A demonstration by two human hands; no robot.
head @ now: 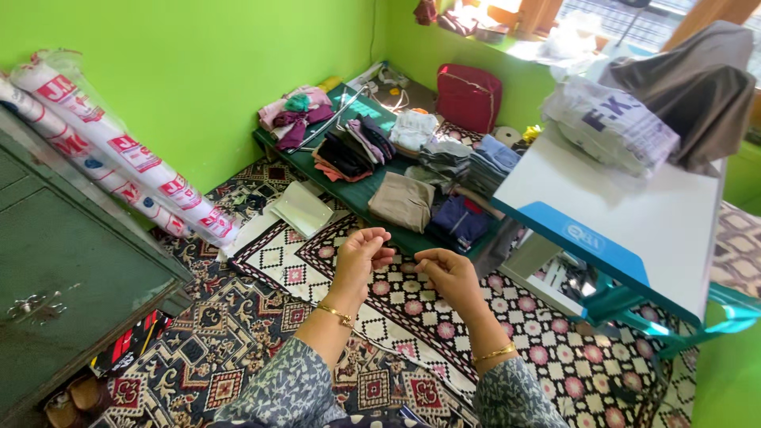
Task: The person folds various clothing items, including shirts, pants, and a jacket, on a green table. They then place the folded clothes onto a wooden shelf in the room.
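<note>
— Where are the hands?

— Both are raised in front of the person, over the patterned rug (380, 317). The left hand (361, 257) has its fingers (379, 236) curled inward, tips bent toward the thumb. The right hand (448, 273) is just beside it, fingers (424, 257) pinched together and pointing at the left hand.

— Do they hold anything?

— I cannot tell. The fingertips of both hands are drawn nearly closed and almost meet each other, but anything between them is too small to see. Each wrist wears a gold bangle (337, 314), and the sleeves are grey with a pale print.

— What lies nearest?

— Beyond the fingertips, on the floor, a low green board (357, 194) carries folded clothes (403, 200): a tan piece closest to the hands, a dark blue one to its right, more stacks behind. They are well apart from the fingers, untouched. A white flat piece (301, 209) lies at the board's near left.

— And around that?

— To the right, a white tabletop (634, 230) with a blue edge bears a printed plastic bag (610, 123). On the left stands a green metal cabinet (63, 269), with wrapped rolls (119, 150) leaning against the green wall.
</note>
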